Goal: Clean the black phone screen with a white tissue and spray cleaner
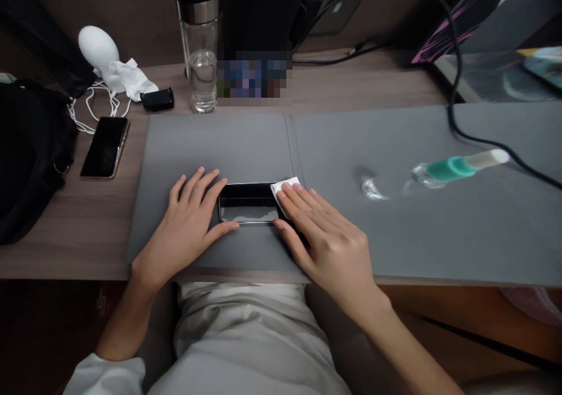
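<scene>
A phone (248,202) with a dark, reflective screen lies flat and sideways on the grey desk mat. My left hand (187,231) rests at its left end, fingers spread, with the index finger and thumb against that end. Under the fingers of my right hand (327,237) is a folded white wipe (281,191), pressed onto the right end of the phone. The right thumb lies at the phone's near edge. My right hand covers that end of the phone and part of the wipe.
Right of my hands, a small clear bottle with a teal collar (452,169) lies on the desk mat (417,237), near a clear cap (372,189). A black cable (454,111) crosses there. Farther left are a second phone (105,147), a water bottle (203,61) and a black bag (33,155).
</scene>
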`<state>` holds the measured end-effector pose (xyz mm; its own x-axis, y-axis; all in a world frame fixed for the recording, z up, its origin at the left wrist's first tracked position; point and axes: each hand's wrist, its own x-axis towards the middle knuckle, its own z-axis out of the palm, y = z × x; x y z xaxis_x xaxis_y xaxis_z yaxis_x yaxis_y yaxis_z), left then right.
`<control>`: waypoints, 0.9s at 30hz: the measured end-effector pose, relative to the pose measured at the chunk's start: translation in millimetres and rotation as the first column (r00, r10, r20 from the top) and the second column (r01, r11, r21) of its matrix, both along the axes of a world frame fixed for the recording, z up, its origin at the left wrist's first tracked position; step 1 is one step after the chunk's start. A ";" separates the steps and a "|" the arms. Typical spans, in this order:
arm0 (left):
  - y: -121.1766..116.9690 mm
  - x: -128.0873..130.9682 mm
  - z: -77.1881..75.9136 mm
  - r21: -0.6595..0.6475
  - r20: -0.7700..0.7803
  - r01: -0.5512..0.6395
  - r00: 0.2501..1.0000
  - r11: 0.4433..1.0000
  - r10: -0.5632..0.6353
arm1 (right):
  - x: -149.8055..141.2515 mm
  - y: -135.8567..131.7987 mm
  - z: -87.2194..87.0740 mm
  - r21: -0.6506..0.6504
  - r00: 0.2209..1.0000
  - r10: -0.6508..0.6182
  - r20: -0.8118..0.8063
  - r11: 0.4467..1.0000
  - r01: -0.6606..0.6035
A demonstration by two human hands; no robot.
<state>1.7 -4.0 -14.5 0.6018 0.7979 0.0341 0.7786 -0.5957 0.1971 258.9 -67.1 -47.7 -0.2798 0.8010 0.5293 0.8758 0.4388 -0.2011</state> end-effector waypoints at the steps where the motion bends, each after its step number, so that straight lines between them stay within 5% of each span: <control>1: 0.1 0.2 0.3 -0.002 -0.001 -0.001 1.000 1.000 0.001 | -0.1 0.1 0.0 -0.004 1.000 -0.004 -0.001 1.000 0.004; 27: -0.8 -0.3 0.1 0.000 0.011 -0.003 1.000 1.000 0.003 | 0.2 -0.3 -1.1 0.005 1.000 -0.006 -0.005 1.000 0.006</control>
